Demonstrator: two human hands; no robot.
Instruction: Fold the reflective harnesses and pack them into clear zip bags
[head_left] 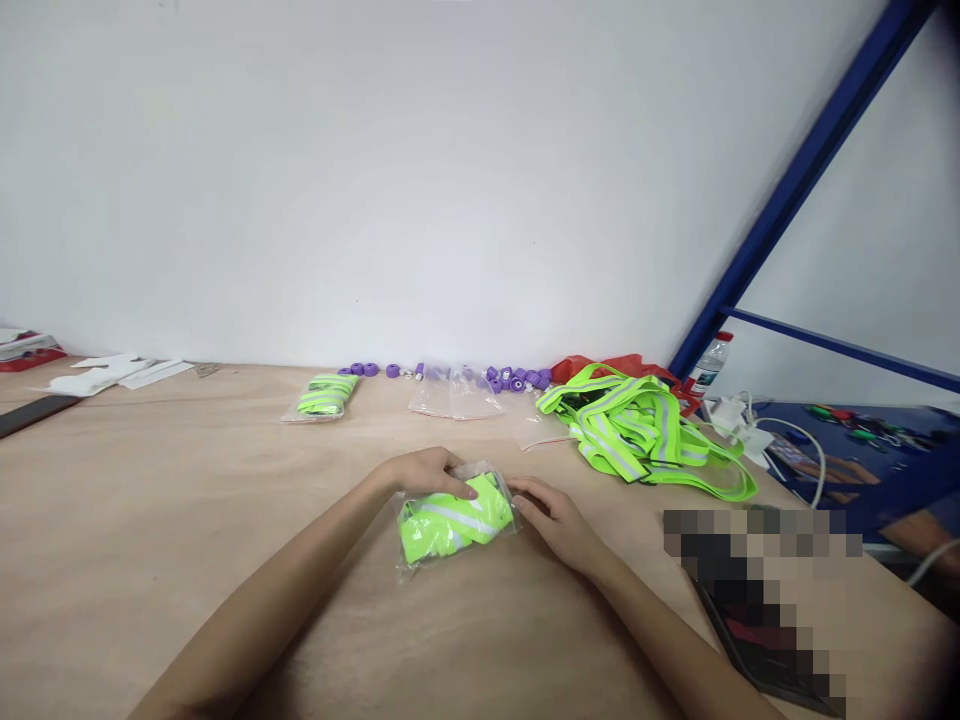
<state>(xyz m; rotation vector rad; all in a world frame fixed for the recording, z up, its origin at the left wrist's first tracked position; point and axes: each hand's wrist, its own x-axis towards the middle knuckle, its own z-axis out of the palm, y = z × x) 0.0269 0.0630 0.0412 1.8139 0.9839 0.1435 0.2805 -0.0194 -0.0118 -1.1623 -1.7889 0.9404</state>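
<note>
Between my hands is a clear plastic bag (pixel 455 518) holding a folded fluorescent yellow-green strap with silver reflective stripes. My left hand (pixel 431 472) grips the bag's upper left side, its thumb across the top and its other fingers partly hidden behind. At the right end, my right hand (pixel 547 515) has its fingers bent against the bag's edge and pinches it there. A second bagged reflective strap (pixel 327 396) lies farther back on the left. To the right, a loose pile of yellow-green reflective straps (pixel 637 430) rests on the table.
Clear zip bags (pixel 456 393) lie near the wall, with several purple round pieces (pixel 517 380) around them. Red material (pixel 622 365) and a bottle (pixel 711 365) are behind the strap pile. White papers (pixel 112 373) lie at left. A blue frame (pixel 810 170) slants at right.
</note>
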